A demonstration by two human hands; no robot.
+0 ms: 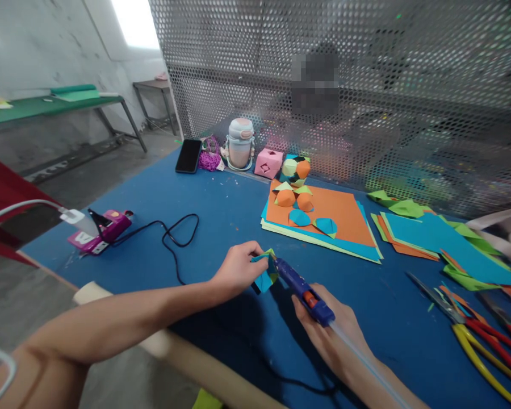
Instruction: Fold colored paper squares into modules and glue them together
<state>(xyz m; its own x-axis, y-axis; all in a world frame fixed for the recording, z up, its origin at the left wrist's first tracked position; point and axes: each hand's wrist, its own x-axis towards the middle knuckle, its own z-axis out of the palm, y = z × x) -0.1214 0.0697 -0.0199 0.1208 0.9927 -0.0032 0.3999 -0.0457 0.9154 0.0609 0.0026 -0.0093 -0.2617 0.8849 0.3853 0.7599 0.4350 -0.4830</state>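
Observation:
Between the fingers of my left hand [241,267] is a small folded paper piece [264,279], blue with a yellow-green part. My right hand [330,326] grips a dark blue glue gun [297,284] with an orange inset. Its tip is at the upper right edge of the paper piece; whether they touch I cannot tell. A clear glue stick [357,355] sticks out of the back of the gun. Beyond my hands, folded orange, blue and pale green paper pieces [298,217] rest on a stack of coloured sheets [332,207].
Scissors with yellow handles [464,335], a red-handled tool [505,318] and paper scraps lie at right. A purple power strip [100,232] with a black cord is at left. Along the perforated metal screen [247,68] stand a phone [189,155], a bottle [241,145] and a pink paper box [268,163].

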